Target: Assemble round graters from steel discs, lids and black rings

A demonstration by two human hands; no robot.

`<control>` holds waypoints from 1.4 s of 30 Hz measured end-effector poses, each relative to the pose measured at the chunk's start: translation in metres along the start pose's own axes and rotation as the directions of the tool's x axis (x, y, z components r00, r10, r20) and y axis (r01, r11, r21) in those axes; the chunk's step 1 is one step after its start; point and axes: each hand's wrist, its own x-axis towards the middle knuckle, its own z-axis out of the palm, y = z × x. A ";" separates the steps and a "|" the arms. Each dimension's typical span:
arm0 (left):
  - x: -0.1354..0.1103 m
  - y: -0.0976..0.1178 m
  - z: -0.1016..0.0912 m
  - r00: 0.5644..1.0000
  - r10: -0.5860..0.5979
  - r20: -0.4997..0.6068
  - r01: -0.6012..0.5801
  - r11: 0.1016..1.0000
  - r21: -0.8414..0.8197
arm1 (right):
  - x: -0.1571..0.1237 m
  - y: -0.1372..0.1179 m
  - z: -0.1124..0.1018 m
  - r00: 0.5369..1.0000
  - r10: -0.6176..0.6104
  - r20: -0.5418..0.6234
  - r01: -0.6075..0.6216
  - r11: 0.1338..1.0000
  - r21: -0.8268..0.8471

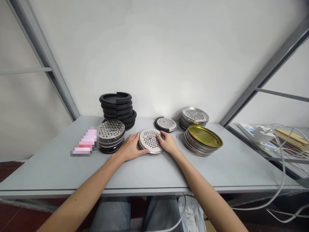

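A round perforated metal disc point(150, 141) lies flat on the grey table point(60, 174) in front of me. My left hand point(130, 148) grips its left rim, thumb on the edge. My right hand point(167, 142) holds its right rim, fingers curled over the top. Behind the disc sits one black-rimmed perforated disc point(166, 124). Left of my left hand stands a stack of perforated discs with black rims point(111, 135).
A tall stack of black rings point(117, 108) stands at the back left. A stack of gold-faced lids point(202, 140) and a stack of perforated discs point(194, 116) are on the right. A pink blurred object point(85, 144) lies left. Cables and papers point(277, 138) fill the right shelf.
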 end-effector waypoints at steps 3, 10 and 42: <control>0.000 0.001 0.000 1.000 0.023 -0.001 -0.023 1.000 0.009 | -0.001 0.002 0.000 1.000 -0.001 -0.004 0.001 1.000 -0.014; 0.000 -0.006 0.002 0.999 0.032 0.031 -0.034 0.998 0.050 | -0.002 0.002 0.001 1.000 -0.018 -0.001 0.018 0.999 -0.031; 0.002 -0.007 0.007 0.999 0.000 0.043 -0.005 0.995 0.103 | 0.004 0.008 0.009 0.999 -0.043 -0.013 0.044 0.996 0.076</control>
